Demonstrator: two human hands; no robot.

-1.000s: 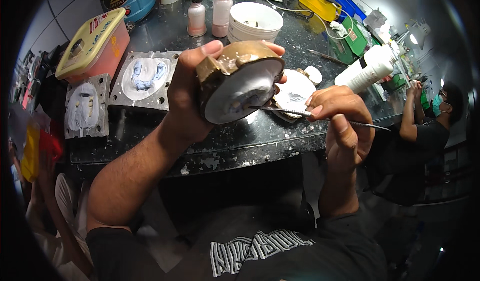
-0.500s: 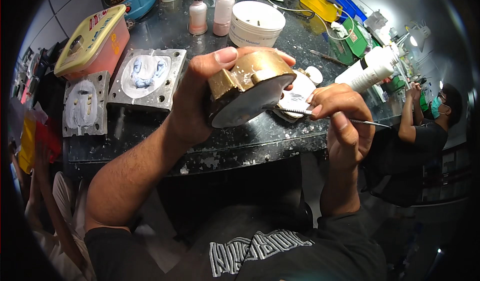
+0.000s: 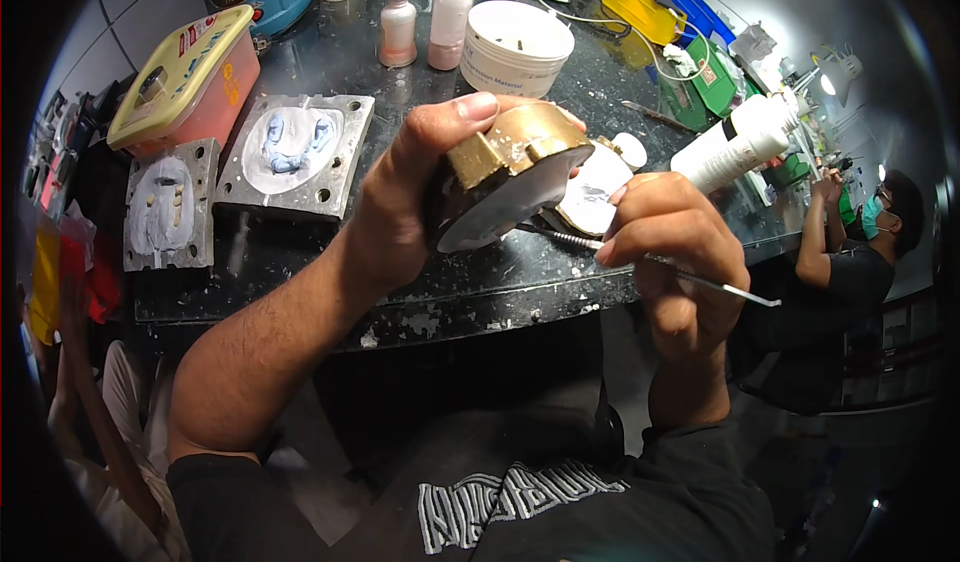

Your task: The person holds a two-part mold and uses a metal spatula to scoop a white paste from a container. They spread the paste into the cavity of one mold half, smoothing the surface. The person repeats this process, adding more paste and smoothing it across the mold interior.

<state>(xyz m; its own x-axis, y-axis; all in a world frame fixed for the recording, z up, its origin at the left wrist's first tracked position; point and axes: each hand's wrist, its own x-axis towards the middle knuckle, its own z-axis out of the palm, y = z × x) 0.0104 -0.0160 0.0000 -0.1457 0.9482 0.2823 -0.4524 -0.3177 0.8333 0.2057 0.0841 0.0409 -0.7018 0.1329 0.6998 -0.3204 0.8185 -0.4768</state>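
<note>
My left hand [image 3: 400, 202] grips a round brass dental flask half [image 3: 520, 142], raised above the table's front edge and tilted, its white plaster face turned down toward my right hand. Between the fingers of my right hand [image 3: 680, 252] lies a thin metal dental carver [image 3: 715, 284] with a ribbed grip. Its inner tip reaches the lower edge of the plaster; whether it touches is hard to tell. The other end, slightly bent, sticks out to the right. Behind my right hand, partly hidden, rests a white plaster-filled piece [image 3: 597, 190] on the table.
Two square metal flask halves [image 3: 340, 167] with plaster stand at left, beside a yellow-lidded tub [image 3: 205, 82]. Farther back are two pinkish bottles [image 3: 450, 22] and a white bucket [image 3: 515, 52]. A white bottle [image 3: 735, 147] lies at right. A masked person [image 3: 860, 252] sits beyond.
The brass flask half has shifted slightly right and tipped a little more. My right hand has turned, so the carver slants more, its outer end lower.
</note>
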